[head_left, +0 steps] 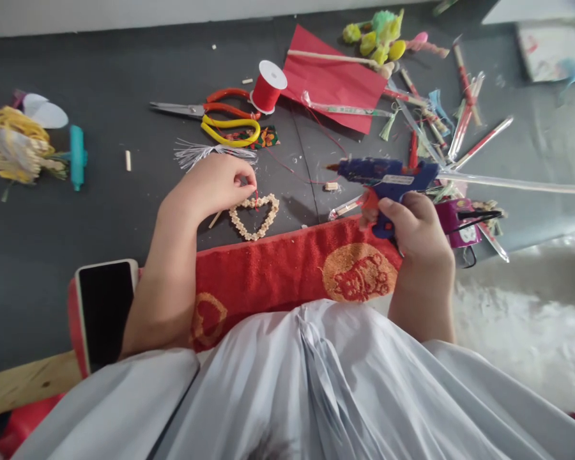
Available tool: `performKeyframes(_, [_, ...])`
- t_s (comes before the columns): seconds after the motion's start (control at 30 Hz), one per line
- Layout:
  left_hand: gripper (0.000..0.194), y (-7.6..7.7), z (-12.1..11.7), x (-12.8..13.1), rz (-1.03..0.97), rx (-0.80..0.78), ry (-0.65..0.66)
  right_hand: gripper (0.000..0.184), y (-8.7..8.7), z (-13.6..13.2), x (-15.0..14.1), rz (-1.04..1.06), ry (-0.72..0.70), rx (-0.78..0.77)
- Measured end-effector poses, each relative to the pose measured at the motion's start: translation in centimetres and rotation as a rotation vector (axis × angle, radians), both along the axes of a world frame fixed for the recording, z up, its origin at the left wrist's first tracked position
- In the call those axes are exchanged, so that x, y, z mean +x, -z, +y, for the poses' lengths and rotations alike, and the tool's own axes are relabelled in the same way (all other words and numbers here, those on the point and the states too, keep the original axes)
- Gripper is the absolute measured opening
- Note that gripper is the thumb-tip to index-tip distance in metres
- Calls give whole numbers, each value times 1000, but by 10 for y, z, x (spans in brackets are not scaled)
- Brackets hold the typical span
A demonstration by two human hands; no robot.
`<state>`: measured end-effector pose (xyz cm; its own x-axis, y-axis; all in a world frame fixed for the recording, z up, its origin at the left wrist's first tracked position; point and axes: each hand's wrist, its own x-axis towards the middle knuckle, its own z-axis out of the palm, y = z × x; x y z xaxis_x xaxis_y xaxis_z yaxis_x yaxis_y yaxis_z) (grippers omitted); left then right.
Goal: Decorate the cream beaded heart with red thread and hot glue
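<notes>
My left hand point(220, 182) is closed in a pinch on a thin red string point(257, 199). That string runs down to a heart-shaped ornament point(253, 234) of small pale pieces, just above the towel's edge. A blue hot glue gun point(390, 176) is gripped in my right hand point(416, 223), its nozzle pointing left and a long clear glue stick point(512, 183) coming out of its back. Below the nozzle lies a small pale block point(331, 186). A red thread crosses the dark table from the red spool point(267, 89) toward the middle.
Orange-handled pliers point(186, 110) and yellow-handled scissors point(230, 137) lie beyond my left hand. A red sheet point(335, 86) and several wrapped sticks point(467, 112) are at the back right. Along the near edge are a red towel point(278, 268) and a phone point(108, 313). Yellow yarn crafts point(19, 150) sit far left.
</notes>
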<state>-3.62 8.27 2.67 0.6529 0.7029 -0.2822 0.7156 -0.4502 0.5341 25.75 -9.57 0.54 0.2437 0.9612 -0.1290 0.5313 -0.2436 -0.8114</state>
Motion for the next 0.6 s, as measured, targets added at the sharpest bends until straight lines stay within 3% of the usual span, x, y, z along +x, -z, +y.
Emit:
performKeyframes(0.03, [24,0,0,0,6,-5,-3,32,-3,1,-9,163,-17,-64])
performKeyframes(0.1, [23,0,1,-1,7,-11,-7,32,-5,3,-26,272,-72,-124])
performKeyframes(0.3, [22,1,2,-6,-19,-21,-20,30,9,14,-62,179,-227,-80])
performKeyframes(0.6, [19,-4,-1,-1,41,-50,-12,28,20,19,-74,89,-284,-12])
